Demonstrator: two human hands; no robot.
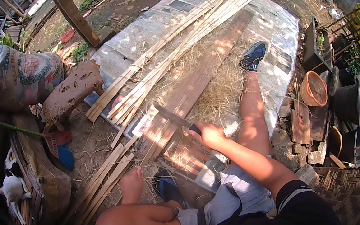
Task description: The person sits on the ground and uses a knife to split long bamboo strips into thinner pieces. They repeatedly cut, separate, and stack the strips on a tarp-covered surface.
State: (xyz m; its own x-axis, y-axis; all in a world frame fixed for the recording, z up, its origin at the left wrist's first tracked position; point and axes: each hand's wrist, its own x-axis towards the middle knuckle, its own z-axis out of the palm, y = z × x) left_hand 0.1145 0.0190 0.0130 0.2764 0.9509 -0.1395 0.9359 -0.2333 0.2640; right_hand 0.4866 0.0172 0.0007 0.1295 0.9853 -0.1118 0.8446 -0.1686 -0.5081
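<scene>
My right hand (210,136) is closed around the black handle of a knife (174,116). Its long blade points up and left across a brown wooden plank (211,71). Beside my bent left knee, my left hand (132,186) is closed, with what looks like a thin bamboo strip (150,152) running from its fingertips toward the plank; part of that hand is hidden behind the knee. Left of the plank lies a bundle of pale split bamboo strips (178,50). More bamboo strips (100,177) lie near my left hand. Curly shavings (221,98) are heaped along the plank's right side.
A pale sheet (277,23) covers the ground under the work. A worn wooden block (72,94) and a stuffed sack (17,76) stand left, with a black-and-white cat (13,183) nearer me. An orange basket (313,89) and dark buckets (351,104) line the right side.
</scene>
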